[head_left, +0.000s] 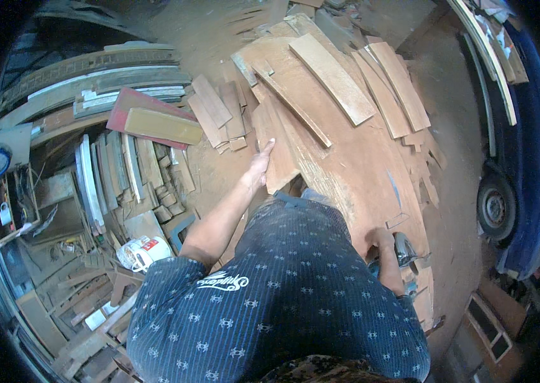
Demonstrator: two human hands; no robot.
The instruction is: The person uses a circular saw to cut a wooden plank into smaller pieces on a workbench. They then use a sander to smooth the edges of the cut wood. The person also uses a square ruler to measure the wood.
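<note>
On the near left part of a broad brown wooden worktable (378, 172), a flat, light-brown wooden board (277, 150) is pointing its near end toward the person's body. The left hand (259, 165) is holding the board at its left edge, with some fingers hidden. At the table's right side, the right hand (381, 239) is resting against a dark grey power tool (404, 250); whether its fingers are gripping, one cannot tell. Right of the board, a long, narrow wooden strip (295, 110) is lying diagonally.
</note>
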